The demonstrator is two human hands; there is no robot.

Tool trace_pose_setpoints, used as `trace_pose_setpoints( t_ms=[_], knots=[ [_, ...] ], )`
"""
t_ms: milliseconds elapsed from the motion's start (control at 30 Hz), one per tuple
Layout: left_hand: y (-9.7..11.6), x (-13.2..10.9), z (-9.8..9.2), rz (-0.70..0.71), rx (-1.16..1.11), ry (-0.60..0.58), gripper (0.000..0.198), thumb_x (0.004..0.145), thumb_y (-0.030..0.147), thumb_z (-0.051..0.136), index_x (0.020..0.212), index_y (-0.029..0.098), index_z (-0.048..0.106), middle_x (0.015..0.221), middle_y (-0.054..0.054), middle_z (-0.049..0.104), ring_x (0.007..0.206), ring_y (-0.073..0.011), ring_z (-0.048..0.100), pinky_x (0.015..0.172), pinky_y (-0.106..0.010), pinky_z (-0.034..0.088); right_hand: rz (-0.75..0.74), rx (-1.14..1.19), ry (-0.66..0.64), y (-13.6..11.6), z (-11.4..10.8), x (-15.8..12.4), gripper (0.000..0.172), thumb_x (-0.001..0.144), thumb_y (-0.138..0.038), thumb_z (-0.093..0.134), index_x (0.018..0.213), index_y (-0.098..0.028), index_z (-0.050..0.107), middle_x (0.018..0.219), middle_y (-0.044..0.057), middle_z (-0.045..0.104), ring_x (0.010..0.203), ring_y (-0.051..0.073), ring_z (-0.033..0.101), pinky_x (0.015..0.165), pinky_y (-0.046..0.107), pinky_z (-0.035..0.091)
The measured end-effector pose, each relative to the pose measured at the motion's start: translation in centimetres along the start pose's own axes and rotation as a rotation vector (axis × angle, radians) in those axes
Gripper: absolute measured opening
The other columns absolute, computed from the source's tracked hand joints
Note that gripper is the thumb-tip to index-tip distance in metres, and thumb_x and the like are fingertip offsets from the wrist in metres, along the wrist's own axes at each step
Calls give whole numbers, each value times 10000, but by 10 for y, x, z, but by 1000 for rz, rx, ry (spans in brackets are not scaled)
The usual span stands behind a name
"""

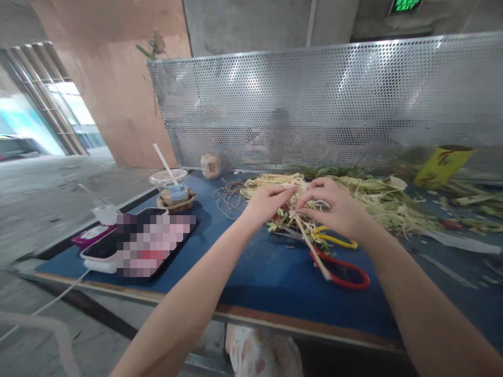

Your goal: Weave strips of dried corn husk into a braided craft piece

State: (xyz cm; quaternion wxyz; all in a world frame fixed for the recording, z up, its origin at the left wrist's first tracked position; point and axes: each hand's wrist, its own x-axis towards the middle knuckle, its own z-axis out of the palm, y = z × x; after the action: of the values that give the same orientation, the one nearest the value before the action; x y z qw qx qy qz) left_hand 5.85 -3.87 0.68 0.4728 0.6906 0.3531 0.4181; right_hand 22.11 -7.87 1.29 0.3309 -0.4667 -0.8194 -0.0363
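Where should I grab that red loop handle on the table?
Best to pinch the red loop handle at its rounded right end, with your fingers coming from the table's near side, between the forearms. That curved end points right and toward the near edge, while the pale stick crosses its left end in this view.

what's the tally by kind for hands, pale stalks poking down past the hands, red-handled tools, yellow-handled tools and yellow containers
Hands (left hand, right hand): 2
Pale stalk poking down past them: 1
Red-handled tool: 1
Yellow-handled tool: 1
Yellow container: 1
Total: 6
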Motion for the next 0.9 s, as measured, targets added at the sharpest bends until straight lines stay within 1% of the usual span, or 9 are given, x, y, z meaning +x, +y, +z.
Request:
trace_pose_setpoints(
  t_ms=[100, 233, 333, 467, 533, 633, 700, 800, 900],
  knots=[
    [-5, 2, -1, 38, 53, 30, 268, 746, 389, 529, 671, 144, 609, 574, -3, 502, 443, -66, 454, 310, -159, 332, -55, 45, -50, -3, -4, -1, 102, 756, -329, 567, 744, -255, 636, 878, 57, 551, 1040, 249, 442, 884, 454, 297],
    [-8, 4, -1, 42, 57, 23, 256, 757, 383, 516, 748, 152, 626, 616, -19, 548, 429, -74, 486, 308, -174, 355, -134, 56, -194, -3, -3, -1, 97, 771, -344, 556, 743, -285, 628, 900, 30, 594, 1126, 247, 380, 938, 477, 203],
    [-6, 4, -1, 45, 51, 31, 249, 744, 380, 532, 746, 150, 629, 634, -29, 563, 480, -99, 530, 311, -175, 367, -138, 4, -236, -2, 1, 0, 124, 790, -358, 527, 762, -294, 629, 901, 30, 601, 1100, 251, 396, 913, 488, 202],
    [-4, 3, -1, 62, 85, 29, 243, 740, 366, 531, 697, 145, 623, 646, -39, 572, 595, -128, 578, 336, -162, 374, -109, -141, -189, 0, 3, 0, 165, 815, -341, 493, 776, -292, 645, 893, 58, 565, 986, 240, 459, 868, 495, 220],
    [-5, 3, -2, 68, 132, 26, 245, 742, 359, 523, 678, 142, 619, 670, -43, 586, 587, -116, 569, 342, -157, 361, -100, -191, -156, 0, 4, 0, 166, 821, -319, 485, 780, -281, 642, 873, 63, 561, 970, 238, 468, 857, 494, 223],
    [-6, 5, -3, 54, 210, 41, 259, 749, 362, 509, 671, 142, 619, 627, -24, 575, 435, -58, 454, 345, -171, 328, -78, -200, -89, 1, 4, 1, 145, 819, -304, 486, 785, -254, 618, 902, 73, 576, 1002, 249, 466, 855, 488, 228],
    [-6, 5, -3, 49, 227, 56, 276, 752, 375, 507, 642, 142, 607, 560, 3, 523, 376, -32, 360, 350, -177, 303, -60, -178, -57, 2, 4, 2, 131, 818, -306, 487, 784, -244, 598, 906, 71, 598, 1008, 251, 472, 852, 475, 241],
    [-4, 4, -3, 23, 171, 60, 294, 746, 386, 523, 583, 145, 564, 518, 27, 446, 382, -27, 329, 357, -170, 265, -28, -128, -15, 6, 4, 3, 100, 815, -292, 492, 802, -250, 581, 881, 51, 628, 973, 235, 500, 818, 419, 297],
    [-1, 3, -1, -33, 57, 29, 292, 742, 371, 542, 561, 142, 536, 547, 22, 440, 425, -32, 349, 362, -158, 245, 4, -75, 17, 7, 3, 3, 70, 807, -263, 505, 797, -251, 573, 850, 27, 650, 925, 212, 534, 772, 365, 339]
  ],
)
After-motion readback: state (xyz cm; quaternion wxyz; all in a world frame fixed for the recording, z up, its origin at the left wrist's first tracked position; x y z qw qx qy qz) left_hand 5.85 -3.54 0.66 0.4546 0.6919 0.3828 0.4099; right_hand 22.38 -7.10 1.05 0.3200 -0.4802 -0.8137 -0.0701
